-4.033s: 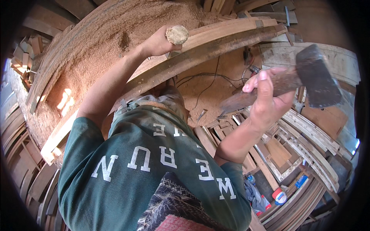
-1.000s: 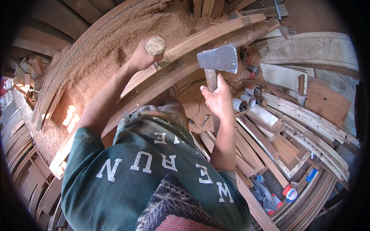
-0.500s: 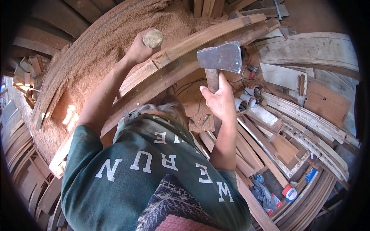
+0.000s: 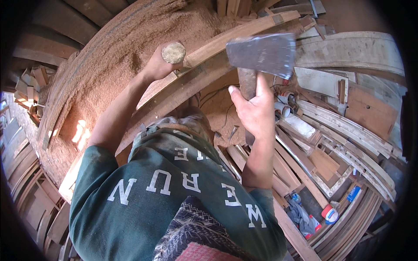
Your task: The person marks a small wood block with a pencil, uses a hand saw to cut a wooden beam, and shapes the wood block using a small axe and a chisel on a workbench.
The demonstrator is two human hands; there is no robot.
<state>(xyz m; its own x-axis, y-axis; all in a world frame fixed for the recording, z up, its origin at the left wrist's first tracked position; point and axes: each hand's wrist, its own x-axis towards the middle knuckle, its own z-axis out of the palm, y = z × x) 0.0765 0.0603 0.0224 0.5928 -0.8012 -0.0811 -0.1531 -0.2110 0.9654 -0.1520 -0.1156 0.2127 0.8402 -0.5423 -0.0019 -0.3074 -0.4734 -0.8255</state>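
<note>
My left hand (image 4: 157,64) is closed around an upright tool with a round wooden handle (image 4: 173,52). The handle's pale, battered top faces up, and its lower part is hidden beneath my fist. In my right hand (image 4: 257,111) is a hatchet (image 4: 262,54), gripped by its wooden shaft just under the wide steel head. The head is raised to the right of the wooden handle, apart from it, and slightly blurred. Below my left hand runs a long wooden beam (image 4: 209,71), lying slantwise from lower left to upper right.
Sawdust (image 4: 100,74) is heaped beyond the beam on the left. Stacked boards and strips (image 4: 344,126) crowd the right side. White cylindrical containers (image 4: 284,108) stand on the floor near my right forearm. A cable (image 4: 217,92) lies beneath. A round red-and-white container (image 4: 330,214) sits at lower right.
The hatchet and my right hand have shifted to the right and risen; the head looks larger. My left hand with the wooden handle stays almost in place.
</note>
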